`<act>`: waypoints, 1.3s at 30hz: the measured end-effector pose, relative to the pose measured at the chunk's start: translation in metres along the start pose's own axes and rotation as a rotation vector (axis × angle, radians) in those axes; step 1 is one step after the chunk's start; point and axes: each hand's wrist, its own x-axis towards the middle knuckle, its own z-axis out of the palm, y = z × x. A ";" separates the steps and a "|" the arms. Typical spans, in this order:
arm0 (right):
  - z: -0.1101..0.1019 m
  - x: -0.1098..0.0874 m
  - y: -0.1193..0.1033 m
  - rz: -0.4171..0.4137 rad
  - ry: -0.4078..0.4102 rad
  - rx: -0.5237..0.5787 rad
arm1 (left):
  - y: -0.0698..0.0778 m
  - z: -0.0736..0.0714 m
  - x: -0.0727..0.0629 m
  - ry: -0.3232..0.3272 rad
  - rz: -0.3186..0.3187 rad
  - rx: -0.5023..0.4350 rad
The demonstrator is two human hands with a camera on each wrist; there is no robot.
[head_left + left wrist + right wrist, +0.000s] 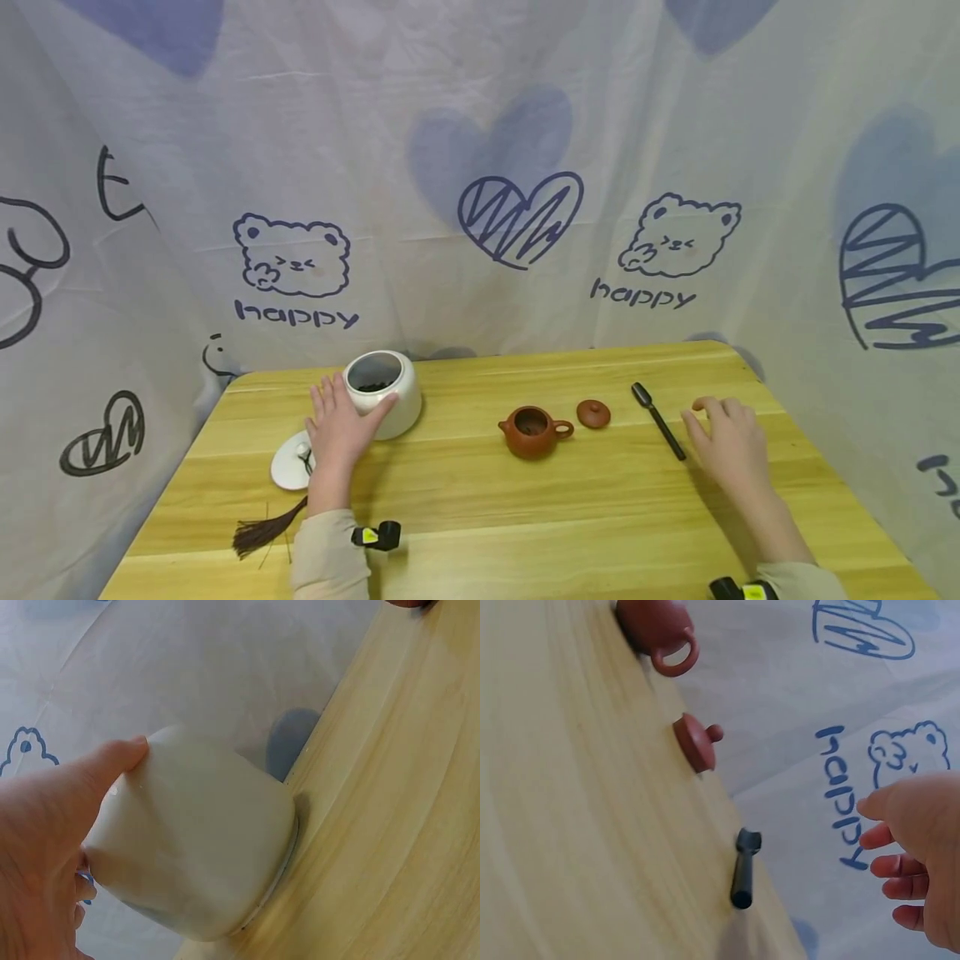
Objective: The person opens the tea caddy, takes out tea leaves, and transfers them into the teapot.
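A white jar (pixel 405 398) with dark leaf-like bits inside stands upright at the back left of the table. My left hand (pixel 339 425) holds its near left side, thumb across the front and fingers along the left; the left wrist view shows the thumb against the jar's wall (pixel 202 840). Beside that forearm lies a white lid (pixel 288 463) with a knob and dark cord, partly covered by the wrist. My right hand (pixel 729 442) hovers with loosely bent fingers and nothing in it. Left of it lies a black scoop (pixel 662 427), seen also in the right wrist view.
A reddish-brown teapot (pixel 529 446), lidless with some dark bits inside, sits mid-table, handle to the right. Its small lid (pixel 593 414) lies beside it. A dark brown tassel (pixel 266 533) rests at the front left. A printed white cloth (pixel 420 292) hangs behind the wooden table (pixel 510 533).
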 end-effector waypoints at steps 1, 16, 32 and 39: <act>-0.002 0.000 -0.001 -0.004 0.010 0.005 | 0.001 -0.001 -0.001 0.002 0.005 0.002; -0.019 0.001 -0.020 -0.044 0.143 0.061 | 0.030 -0.014 -0.012 0.032 0.069 0.029; -0.028 -0.001 -0.052 -0.272 0.333 0.135 | 0.071 -0.035 -0.043 0.050 0.196 0.016; -0.023 0.001 -0.063 -0.329 0.342 0.161 | 0.082 -0.038 -0.056 0.075 0.261 0.027</act>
